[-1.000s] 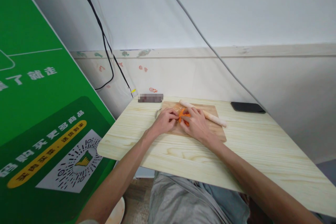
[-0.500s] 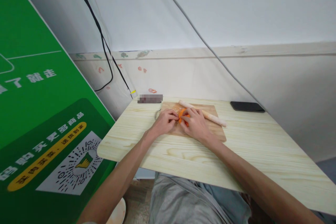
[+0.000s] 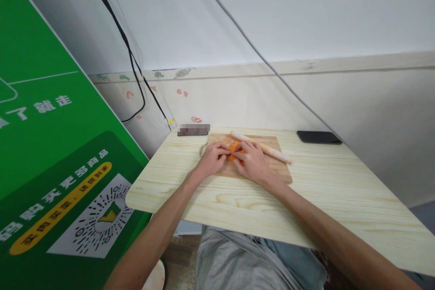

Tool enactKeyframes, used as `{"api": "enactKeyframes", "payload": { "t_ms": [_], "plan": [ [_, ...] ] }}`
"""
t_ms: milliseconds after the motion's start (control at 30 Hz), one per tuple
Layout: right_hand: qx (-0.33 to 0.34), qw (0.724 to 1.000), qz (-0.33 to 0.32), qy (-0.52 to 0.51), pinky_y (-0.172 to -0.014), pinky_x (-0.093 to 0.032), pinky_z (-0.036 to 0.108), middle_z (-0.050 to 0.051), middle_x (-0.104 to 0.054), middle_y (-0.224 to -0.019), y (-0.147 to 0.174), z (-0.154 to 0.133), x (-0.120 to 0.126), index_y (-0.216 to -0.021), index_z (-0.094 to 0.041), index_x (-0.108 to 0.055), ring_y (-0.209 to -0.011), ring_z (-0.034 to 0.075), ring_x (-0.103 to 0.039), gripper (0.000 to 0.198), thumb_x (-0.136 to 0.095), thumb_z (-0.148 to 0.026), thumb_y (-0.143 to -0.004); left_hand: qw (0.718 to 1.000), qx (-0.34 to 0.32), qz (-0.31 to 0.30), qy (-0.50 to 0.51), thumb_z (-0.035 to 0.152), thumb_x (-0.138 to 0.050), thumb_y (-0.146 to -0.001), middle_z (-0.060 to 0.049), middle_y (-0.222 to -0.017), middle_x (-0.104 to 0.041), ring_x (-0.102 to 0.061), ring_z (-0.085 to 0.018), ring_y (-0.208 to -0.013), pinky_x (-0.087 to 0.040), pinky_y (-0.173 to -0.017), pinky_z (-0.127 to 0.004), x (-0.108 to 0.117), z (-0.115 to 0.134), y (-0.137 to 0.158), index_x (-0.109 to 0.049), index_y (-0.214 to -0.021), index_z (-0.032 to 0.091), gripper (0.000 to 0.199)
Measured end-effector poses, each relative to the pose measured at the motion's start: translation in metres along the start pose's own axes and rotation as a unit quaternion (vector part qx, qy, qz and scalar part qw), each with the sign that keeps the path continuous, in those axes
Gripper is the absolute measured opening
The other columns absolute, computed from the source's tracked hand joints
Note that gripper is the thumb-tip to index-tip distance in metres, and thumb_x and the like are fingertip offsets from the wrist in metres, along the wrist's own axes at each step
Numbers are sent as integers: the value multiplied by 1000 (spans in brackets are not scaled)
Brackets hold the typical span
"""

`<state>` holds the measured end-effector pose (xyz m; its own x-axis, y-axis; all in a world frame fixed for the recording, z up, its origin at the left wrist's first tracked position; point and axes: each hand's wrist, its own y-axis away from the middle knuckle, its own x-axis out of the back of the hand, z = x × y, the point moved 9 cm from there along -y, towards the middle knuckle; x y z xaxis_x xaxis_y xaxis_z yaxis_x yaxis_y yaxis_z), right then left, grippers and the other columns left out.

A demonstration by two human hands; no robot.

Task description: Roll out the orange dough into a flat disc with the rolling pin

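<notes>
On the board, left hand and right hand pinch the orange piece from opposite sides, apparently for control, the rod (presumably there to leave room) crossing the board's far-right corner.

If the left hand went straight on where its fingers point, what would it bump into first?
Probably the orange piece: the left hand is right at its edge, maybe touching it. The right hand lies just beyond.

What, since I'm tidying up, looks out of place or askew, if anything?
The rolling pin lies slantwise across the board, one end jutting past its right edge. Red marks blotch the pale wall; stains or decals, I can't tell.
</notes>
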<state>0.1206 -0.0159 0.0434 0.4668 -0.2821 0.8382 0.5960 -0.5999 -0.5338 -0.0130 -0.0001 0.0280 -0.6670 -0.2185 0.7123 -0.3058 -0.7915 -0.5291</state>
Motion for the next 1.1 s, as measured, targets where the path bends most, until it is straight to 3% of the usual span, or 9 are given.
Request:
{"api": "enactKeyframes", "payload": {
  "t_ms": [200, 800, 933, 1100],
  "plan": [
    [12, 1000, -28, 5, -104, -44, 48, 14, -73, -118, -1, -1, -6, -113, -23, -86, -122, 31, -61, 26, -61, -23, -104, 999, 34, 21, -7, -3, -57, -85, -6, -105, -80, -74, -21, -101, -61, -101, -38, 2, -9, 0, -87, -98, 20, 40],
    [-14, 999, -43, 28, -103, -44, 52, 16, -72, -123, -3, 2, -8, -115, -23, -84, -124, 35, -57, 29, -58, -21, -104, 1000, 18, 9, 0, -3, -59, -84, -5, -105, -80, -74, -21, -102, -60, -104, -41, 0, -7, 1, -87, -98, 22, 41],
    [-47, 998, 15, -30, -104, -45, 50, 14, -72, -125, -1, 12, 3, -115, -24, -85, -121, 32, -58, 34, -55, -15, -101, 1000, 13, 4, -2, 0, -60, -89, -6, -107, -80, -73, -21, -103, -60, -103, -40, 0, -6, 0, -86, -102, 22, 37],
    [-123, 977, 133, -109, -103, -48, 48, 12, -72, -113, 7, 38, 24, -123, -25, -84, -111, 29, -63, 52, -48, -3, -93, 1000, -6, -9, -18, 23, -69, -99, -9, -120, -78, -69, -25, -115, -55, -109, -45, -4, -1, 1, -80, -125, 22, 28]
  ]
}}
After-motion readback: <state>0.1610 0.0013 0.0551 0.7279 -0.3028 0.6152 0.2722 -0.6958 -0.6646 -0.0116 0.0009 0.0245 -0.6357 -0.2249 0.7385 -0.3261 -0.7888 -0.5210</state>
